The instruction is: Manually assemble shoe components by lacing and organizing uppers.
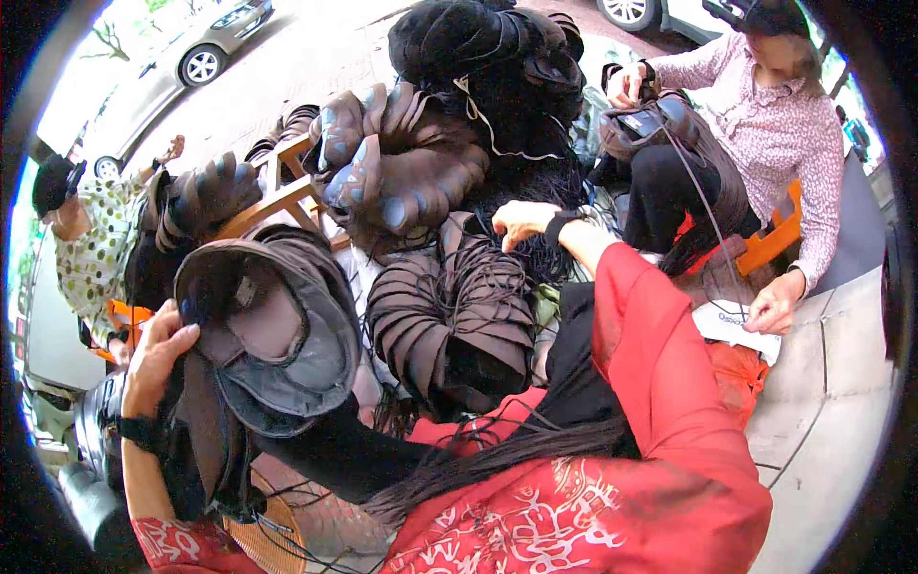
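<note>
My left hand grips the edge of a brown and grey brimmed hat, fingers bent at its rim. The hat's hollow inside faces me, and more brown hats are stacked behind it. My right hand is raised ahead with curled, closed fingers; what they pinch, if anything, is too small to make out. Below it lies a fanned stack of brown hats with thin dark cords trailing over it. A bundle of dark cords lies across my lap.
Curved stacks of brown hats and a dark heap rise ahead beside a wooden frame. A co-worker on the right draws out a cord over hats; another co-worker sits left. Parked cars stand beyond.
</note>
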A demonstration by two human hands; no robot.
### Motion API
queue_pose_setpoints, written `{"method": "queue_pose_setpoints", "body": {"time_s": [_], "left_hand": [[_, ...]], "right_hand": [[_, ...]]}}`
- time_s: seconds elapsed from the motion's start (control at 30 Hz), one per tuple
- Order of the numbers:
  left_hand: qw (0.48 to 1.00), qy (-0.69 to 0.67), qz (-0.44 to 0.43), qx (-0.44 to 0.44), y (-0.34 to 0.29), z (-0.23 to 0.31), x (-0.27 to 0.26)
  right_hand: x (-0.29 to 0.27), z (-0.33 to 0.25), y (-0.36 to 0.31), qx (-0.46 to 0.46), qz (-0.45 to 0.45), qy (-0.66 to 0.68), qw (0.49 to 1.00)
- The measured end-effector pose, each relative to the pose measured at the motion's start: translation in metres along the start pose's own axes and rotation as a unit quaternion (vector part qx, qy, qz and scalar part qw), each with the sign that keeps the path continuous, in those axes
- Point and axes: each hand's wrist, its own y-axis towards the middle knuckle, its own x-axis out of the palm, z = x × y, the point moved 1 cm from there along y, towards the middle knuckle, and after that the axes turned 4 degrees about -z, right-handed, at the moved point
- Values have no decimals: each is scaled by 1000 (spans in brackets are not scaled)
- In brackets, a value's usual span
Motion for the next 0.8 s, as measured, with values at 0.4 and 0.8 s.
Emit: {"method": "queue_pose_setpoints", "body": {"time_s": [0.4, 0.8], "left_hand": [[941, -221, 242, -81, -43, -61, -19], [905, -354, 222, -76, -39, -25, 12]], "right_hand": [[120, 10, 73, 1, -102, -10, 995], [141, -2, 62, -81, 3, -154, 985]]}}
